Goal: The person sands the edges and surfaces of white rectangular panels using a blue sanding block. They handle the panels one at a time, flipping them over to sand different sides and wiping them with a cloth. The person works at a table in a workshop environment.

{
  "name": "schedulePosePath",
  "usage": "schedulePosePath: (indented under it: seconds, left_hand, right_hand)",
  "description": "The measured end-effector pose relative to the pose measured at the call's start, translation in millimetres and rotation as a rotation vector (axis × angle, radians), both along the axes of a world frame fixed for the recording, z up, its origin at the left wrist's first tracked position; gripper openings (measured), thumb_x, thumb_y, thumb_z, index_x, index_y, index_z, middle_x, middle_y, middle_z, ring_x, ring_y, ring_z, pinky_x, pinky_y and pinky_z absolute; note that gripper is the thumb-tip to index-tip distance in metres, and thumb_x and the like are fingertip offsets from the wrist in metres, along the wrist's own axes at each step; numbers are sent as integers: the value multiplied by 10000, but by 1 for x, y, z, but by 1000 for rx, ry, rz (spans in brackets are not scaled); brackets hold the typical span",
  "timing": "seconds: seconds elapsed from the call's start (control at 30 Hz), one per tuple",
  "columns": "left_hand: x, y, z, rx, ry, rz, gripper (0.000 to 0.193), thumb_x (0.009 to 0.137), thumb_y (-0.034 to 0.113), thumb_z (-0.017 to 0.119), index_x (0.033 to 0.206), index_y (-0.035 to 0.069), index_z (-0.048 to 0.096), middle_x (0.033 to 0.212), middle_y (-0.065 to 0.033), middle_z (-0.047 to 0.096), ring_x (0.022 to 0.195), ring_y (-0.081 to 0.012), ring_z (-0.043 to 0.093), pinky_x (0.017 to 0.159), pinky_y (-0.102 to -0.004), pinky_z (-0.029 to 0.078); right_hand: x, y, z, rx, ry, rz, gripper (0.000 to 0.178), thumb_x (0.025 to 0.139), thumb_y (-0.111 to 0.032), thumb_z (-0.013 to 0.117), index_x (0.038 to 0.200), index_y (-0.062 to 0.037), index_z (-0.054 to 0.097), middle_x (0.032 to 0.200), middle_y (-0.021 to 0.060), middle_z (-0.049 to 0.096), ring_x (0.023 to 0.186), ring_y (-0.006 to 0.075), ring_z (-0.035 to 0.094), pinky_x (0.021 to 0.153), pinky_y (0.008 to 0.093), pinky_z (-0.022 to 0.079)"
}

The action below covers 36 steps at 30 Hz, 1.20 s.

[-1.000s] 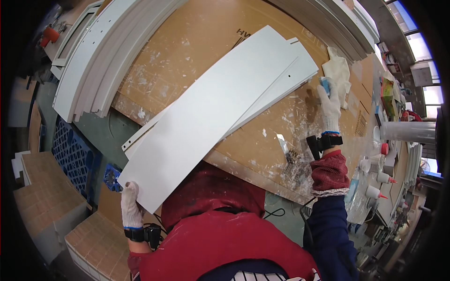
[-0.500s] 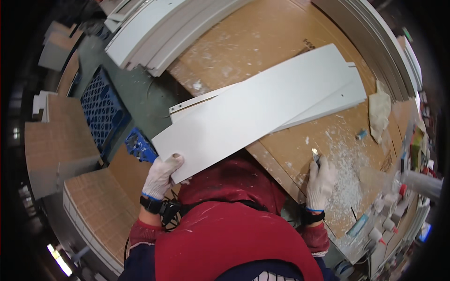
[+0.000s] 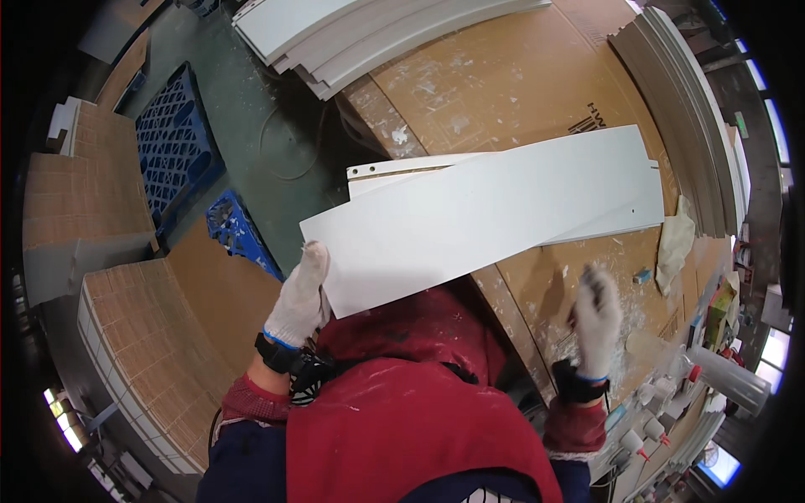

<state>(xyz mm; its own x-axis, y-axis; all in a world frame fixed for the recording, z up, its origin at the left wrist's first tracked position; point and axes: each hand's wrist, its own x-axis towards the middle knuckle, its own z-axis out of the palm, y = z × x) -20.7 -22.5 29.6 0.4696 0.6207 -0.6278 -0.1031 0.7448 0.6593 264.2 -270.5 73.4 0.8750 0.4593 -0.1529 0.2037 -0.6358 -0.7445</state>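
A long white panel (image 3: 478,205) lies at an angle across another white panel (image 3: 365,186), whose holed edge shows at its far left. My left hand (image 3: 300,289), in a white knit glove, grips the near left corner of the upper panel, thumb on top. That end juts past the table edge towards my apron. Off to the right, over the table, my gloved right hand (image 3: 597,323) is raised and smeared by motion. Its fingers look curled around a small dark knife (image 3: 596,290), whose blade is not clear now.
Brown cardboard (image 3: 503,92) covers the table, with white shavings near my right hand. Stacked white boards (image 3: 377,38) stand at the far left, more boards (image 3: 683,126) at the right. A cloth (image 3: 676,247), bottles (image 3: 633,443) and a blue pallet (image 3: 176,138) are around.
The view has shifted and the upper panel now lies more level across it, my left hand still on its corner. My right hand has lifted and turned; the knife's shiny blade no longer shows.
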Motion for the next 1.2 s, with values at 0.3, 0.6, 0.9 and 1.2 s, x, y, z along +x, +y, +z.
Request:
schedulePosePath:
  seconds: [0.3, 0.6, 0.9, 1.2]
  left_hand:
    - [-31, 4, 8, -19, -48, -193, 1048, 825, 826, 153, 1187, -81, 534, 709, -49, 598, 599, -120, 495, 554, -219, 389]
    - [-28, 10, 27, -103, -269, -252, 1199, 729, 909, 136, 1347, -87, 386, 1154, -144, 585, 960, -182, 564, 798, -245, 439]
    - [-39, 5, -24, -552, -840, -44, 1296, 679, 938, 171, 1433, -115, 205, 1465, -243, 323, 1308, -304, 391, 1107, -343, 263]
    - [-32, -1, -20, -498, -1004, -72, 1230, 742, 887, 151, 1433, -130, 139, 1500, -285, 204, 1367, -414, 281, 1108, -547, 217]
  right_hand:
    - [130, 106, 3, -578, -735, 335, 234, 925, -173, 515, 1118, -72, 598, 1039, 181, 651, 905, 366, 633, 774, 415, 502]
    - [-35, 169, -4, -424, -744, 738, 235, 902, -123, 511, 1131, -89, 553, 942, 152, 620, 761, 352, 623, 641, 429, 516]
    - [-197, 198, 4, -92, -380, 1394, 204, 787, -105, 598, 990, -81, 602, 924, 111, 646, 804, 223, 656, 657, 350, 526]
    - [2, 183, 8, -383, -616, 389, 256, 954, -218, 489, 1117, -50, 591, 978, 197, 652, 889, 360, 635, 778, 401, 497]
